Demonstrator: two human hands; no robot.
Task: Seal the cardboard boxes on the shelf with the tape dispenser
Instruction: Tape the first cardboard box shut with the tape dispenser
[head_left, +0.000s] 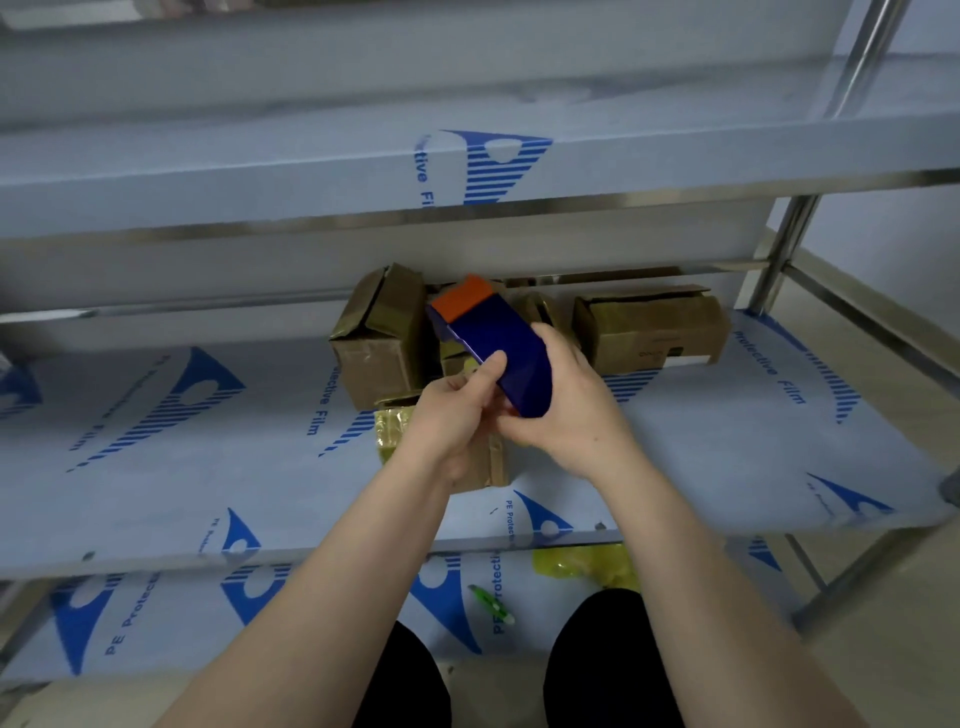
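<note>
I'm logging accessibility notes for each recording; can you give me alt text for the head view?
The left hand and right hand together grip a blue tape dispenser with an orange end above a metal shelf covered in blue-printed protective film. Brown cardboard boxes sit behind it on the shelf, one with raised flaps.

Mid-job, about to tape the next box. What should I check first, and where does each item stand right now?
1. Dispenser held firmly: ok. The right hand grips its body and the left hand pinches its side.
2. Tape end free: cannot tell. The hands hide it.
3. Small box under the hands closed: cannot tell. It is mostly covered.
4. Left box flaps down: not ok. They stand open.
5. Right box flaps down: not ok. The top flap looks lifted.
</note>
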